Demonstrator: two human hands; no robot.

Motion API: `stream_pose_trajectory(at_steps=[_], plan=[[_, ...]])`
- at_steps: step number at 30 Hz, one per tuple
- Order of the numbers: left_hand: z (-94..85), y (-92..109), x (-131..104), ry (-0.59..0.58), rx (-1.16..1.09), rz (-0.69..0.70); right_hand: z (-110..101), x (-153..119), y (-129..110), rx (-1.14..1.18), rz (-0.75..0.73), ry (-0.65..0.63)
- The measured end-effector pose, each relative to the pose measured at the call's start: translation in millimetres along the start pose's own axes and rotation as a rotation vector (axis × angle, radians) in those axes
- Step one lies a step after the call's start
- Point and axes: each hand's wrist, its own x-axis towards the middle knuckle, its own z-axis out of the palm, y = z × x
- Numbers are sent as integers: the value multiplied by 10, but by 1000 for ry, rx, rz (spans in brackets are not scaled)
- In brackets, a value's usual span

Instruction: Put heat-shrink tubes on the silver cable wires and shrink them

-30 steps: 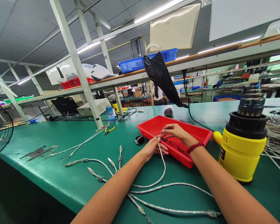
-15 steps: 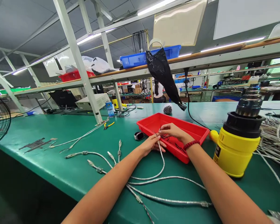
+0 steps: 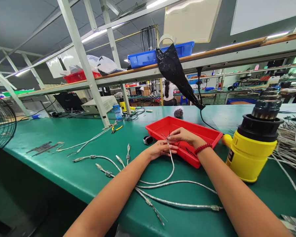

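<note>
My left hand grips a white cable near its stripped end, where thin wires fan out. Close against it, my right hand, a red bead bracelet at the wrist, pinches at those wires. A thin dark piece sticks up by its fingertips; whether it is a wire or a short sleeve I cannot make out. Both hands are over the near left edge of a red tray with several thin black pieces in it. From the held end the cable curves down to a bundle of white cables under my left forearm.
A yellow heat gun stands nozzle up at right, beside a heap of cables. A watch lies left of the tray, yellow-handled pliers farther off. A black bag hangs from the shelf. Another person is in the background.
The view has shifted slightly. Both hands stay together at the cable's end, with the left fingers a little changed in pose.
</note>
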Motion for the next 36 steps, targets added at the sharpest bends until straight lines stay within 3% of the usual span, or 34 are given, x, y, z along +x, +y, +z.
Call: stream_pose_trajectory(at_steps=[4,11,20,36], plan=[[0,-4,15,8,7,11,27,-24,-39,-16,24,-32],[-11,-5,20,-21,15,29,-35,-29,-25,19,79,49],[-57,-13,58,-68,39,34,-23,-42,-46,-14,27,5],[-57,10,13,-53,100,-5,4,9,14,-117,-13,-51]])
